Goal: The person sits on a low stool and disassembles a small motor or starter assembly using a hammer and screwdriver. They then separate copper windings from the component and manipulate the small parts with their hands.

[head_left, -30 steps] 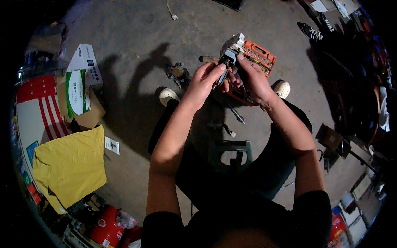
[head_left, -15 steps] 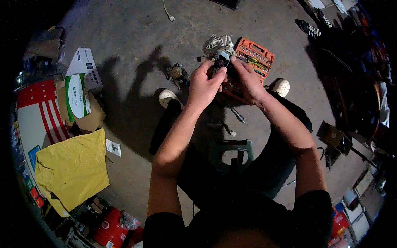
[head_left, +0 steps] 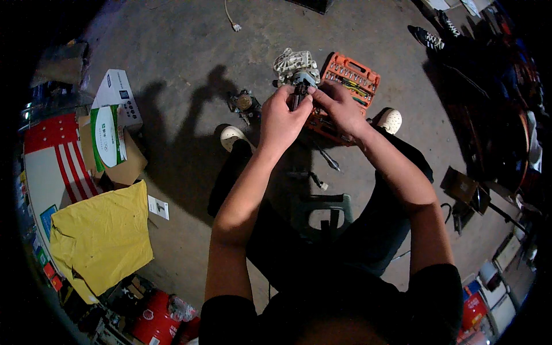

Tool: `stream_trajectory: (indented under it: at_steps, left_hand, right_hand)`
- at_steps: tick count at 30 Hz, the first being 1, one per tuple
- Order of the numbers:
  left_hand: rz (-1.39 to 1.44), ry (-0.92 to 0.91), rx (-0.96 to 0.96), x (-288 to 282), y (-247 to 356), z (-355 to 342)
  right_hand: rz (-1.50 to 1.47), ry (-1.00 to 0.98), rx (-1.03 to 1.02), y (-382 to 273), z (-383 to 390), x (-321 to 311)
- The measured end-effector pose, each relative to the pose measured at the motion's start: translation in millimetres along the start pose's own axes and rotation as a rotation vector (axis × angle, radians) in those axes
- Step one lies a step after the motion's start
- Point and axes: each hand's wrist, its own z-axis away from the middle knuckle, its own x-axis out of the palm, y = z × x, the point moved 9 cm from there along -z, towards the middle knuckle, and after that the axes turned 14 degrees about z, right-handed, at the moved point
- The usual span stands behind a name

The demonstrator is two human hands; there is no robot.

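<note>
My left hand [head_left: 283, 115] and my right hand [head_left: 340, 109] meet in front of me, both closed on a small dark part with a grey housing [head_left: 302, 88]; its detail is too small to make out. A white, ribbed object [head_left: 292, 60] shows just beyond it. An orange socket-tool case [head_left: 353, 66] lies open behind my right hand, with rows of sockets and coloured tools. A metal component [head_left: 244, 103] lies on the floor left of my hands, and a long dark tool [head_left: 330, 158] lies below them.
A dark plastic stool [head_left: 339, 201] stands between my legs. Boxes [head_left: 115, 86] and a yellow sheet [head_left: 98, 241] are at left. A white plug on a cord [head_left: 236, 26] lies on the concrete floor [head_left: 190, 40]. Dark clutter and black sneakers [head_left: 431, 40] line the right.
The held part has turned and shifted a little left, and more of the white ribbed object behind it shows. My right thumb and fingers have moved down and left onto the part.
</note>
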Motion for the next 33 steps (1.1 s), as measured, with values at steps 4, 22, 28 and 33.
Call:
stream_trajectory:
  at_steps: [4, 22, 28, 33]
  left_hand:
    - [0.122, -0.026, -0.101, 4, -2, 2]
    - [0.355, -0.042, -0.167, 11, -12, 11]
    - [0.321, 0.033, -0.116, 2, -5, 13]
    - [0.301, 0.042, -0.052, 2, -2, 13]
  right_hand:
    - [-0.033, -0.014, -0.011, -13, 5, 3]
    - [0.424, 0.202, -0.481, -54, 18, 4]
    - [0.659, 0.184, -0.531, -70, 23, 7]
    - [0.716, 0.184, -0.615, -73, 24, 4]
